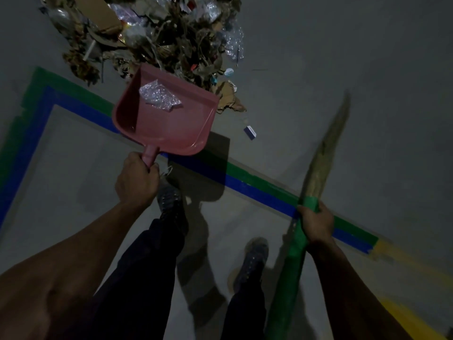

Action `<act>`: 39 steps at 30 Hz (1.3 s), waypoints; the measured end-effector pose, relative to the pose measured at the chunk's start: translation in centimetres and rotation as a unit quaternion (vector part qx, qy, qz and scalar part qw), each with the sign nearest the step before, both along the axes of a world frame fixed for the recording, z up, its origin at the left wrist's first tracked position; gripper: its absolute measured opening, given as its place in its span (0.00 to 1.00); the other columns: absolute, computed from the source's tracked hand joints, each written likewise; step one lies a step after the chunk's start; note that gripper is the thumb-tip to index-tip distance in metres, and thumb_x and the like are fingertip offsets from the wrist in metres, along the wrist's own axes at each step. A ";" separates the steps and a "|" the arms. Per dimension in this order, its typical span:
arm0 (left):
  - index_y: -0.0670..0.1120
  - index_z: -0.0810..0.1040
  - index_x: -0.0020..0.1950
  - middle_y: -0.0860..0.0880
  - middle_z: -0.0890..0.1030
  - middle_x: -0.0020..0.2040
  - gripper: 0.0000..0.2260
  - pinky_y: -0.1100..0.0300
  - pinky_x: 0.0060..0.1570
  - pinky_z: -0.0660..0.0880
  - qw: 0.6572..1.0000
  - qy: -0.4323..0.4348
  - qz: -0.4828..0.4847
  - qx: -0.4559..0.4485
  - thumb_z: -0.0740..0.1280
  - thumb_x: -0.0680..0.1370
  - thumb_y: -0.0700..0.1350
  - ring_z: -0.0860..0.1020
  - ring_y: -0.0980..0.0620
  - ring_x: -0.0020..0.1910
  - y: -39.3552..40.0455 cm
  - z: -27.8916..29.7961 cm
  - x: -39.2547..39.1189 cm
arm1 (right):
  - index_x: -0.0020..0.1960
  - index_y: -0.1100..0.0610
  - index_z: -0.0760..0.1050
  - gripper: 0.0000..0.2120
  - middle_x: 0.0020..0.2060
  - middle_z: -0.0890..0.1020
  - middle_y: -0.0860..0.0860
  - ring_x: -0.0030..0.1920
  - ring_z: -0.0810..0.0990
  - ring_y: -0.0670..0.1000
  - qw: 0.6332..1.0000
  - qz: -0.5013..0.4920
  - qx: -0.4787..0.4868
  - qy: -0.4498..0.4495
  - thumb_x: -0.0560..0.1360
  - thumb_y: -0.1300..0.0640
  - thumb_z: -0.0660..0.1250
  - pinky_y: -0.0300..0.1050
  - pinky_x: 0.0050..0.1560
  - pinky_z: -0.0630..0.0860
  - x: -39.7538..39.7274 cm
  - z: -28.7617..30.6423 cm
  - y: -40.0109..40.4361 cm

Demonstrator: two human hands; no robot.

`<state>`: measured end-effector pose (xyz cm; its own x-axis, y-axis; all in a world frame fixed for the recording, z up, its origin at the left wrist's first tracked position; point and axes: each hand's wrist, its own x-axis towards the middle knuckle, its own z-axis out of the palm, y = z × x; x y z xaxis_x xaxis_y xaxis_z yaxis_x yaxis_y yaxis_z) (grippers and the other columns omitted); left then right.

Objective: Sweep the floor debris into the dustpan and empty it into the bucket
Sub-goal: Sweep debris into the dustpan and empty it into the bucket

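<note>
My left hand (pixel 137 180) grips the handle of a pink dustpan (pixel 171 128), held above the floor with its mouth toward the debris. A crumpled piece of clear plastic (pixel 159 95) lies inside the pan. My right hand (pixel 316 222) holds a broom by its green handle (pixel 291 263); the straw bristles (pixel 326 153) point up and away, blurred. A large debris pile (pixel 166 33) of dry leaves, cardboard and plastic wrap covers the floor at the top centre. No bucket is in view.
Green and blue tape lines (pixel 257 185) cross the grey floor under the dustpan, with yellow tape (pixel 402 261) at the lower right. A small blue-and-white box (pixel 250 132) and a torn cardboard scrap (pixel 230 99) lie beside the pile. My legs and shoes (pixel 252 256) stand below.
</note>
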<state>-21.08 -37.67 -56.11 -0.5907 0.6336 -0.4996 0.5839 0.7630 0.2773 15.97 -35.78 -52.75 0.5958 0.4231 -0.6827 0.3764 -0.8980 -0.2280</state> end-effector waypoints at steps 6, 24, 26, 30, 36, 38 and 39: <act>0.43 0.70 0.56 0.38 0.76 0.54 0.13 0.50 0.44 0.66 1.000 0.021 -0.006 -0.004 0.64 0.77 0.50 0.76 0.36 0.51 -0.9 -1.9 -0.7 | 0.65 0.55 0.76 0.22 0.47 0.82 0.57 0.44 0.82 0.59 0.998 0.034 -0.035 0.051 0.72 0.59 0.72 0.54 0.44 0.82 -3.4 -4.2 0.2; 0.41 0.70 0.57 0.37 0.75 0.54 0.14 0.51 0.44 0.66 0.999 0.025 0.028 -0.004 0.64 0.78 0.49 0.76 0.36 0.51 -1.3 -0.9 -2.3 | 0.62 0.51 0.76 0.17 0.44 0.81 0.55 0.37 0.81 0.55 0.990 0.029 0.058 0.125 0.74 0.59 0.70 0.47 0.33 0.80 -9.2 -1.0 2.3; 0.41 0.70 0.57 0.38 0.75 0.54 0.14 0.51 0.44 0.65 0.999 0.028 0.032 -0.006 0.64 0.78 0.49 0.76 0.36 0.51 -1.1 -1.2 -2.7 | 0.64 0.54 0.75 0.19 0.46 0.82 0.57 0.42 0.82 0.59 0.994 0.035 0.016 0.103 0.74 0.59 0.70 0.55 0.44 0.82 -9.9 -2.2 1.3; 0.42 0.70 0.57 0.39 0.76 0.53 0.13 0.51 0.44 0.65 0.998 0.036 0.042 -0.010 0.64 0.78 0.50 0.76 0.37 0.50 -1.0 -1.9 -3.4 | 0.66 0.51 0.72 0.21 0.46 0.81 0.53 0.43 0.82 0.56 0.981 0.104 -0.032 0.160 0.75 0.59 0.69 0.50 0.43 0.82 -15.0 -4.2 -0.6; 0.42 0.70 0.57 0.39 0.76 0.53 0.14 0.49 0.45 0.67 0.998 0.041 0.039 -0.009 0.64 0.78 0.50 0.76 0.37 0.51 -1.3 -2.3 -4.4 | 0.70 0.52 0.71 0.24 0.51 0.81 0.55 0.48 0.81 0.56 0.966 0.147 0.014 0.213 0.75 0.58 0.69 0.51 0.48 0.81 -20.7 -4.6 1.7; 0.42 0.70 0.58 0.39 0.76 0.54 0.14 0.47 0.47 0.69 0.998 0.036 0.049 -0.016 0.64 0.78 0.50 0.76 0.36 0.51 -1.2 -2.0 -4.4 | 0.69 0.52 0.72 0.23 0.50 0.81 0.56 0.47 0.82 0.57 0.971 0.121 0.043 0.201 0.74 0.57 0.69 0.54 0.47 0.82 -19.9 -3.5 3.1; 0.42 0.70 0.58 0.39 0.76 0.54 0.14 0.47 0.48 0.69 0.998 0.032 0.054 -0.019 0.64 0.78 0.50 0.76 0.36 0.52 -1.2 -1.8 -4.4 | 0.69 0.51 0.72 0.23 0.50 0.81 0.55 0.46 0.82 0.57 0.974 0.108 0.059 0.191 0.75 0.57 0.69 0.51 0.44 0.81 -19.1 -2.9 3.5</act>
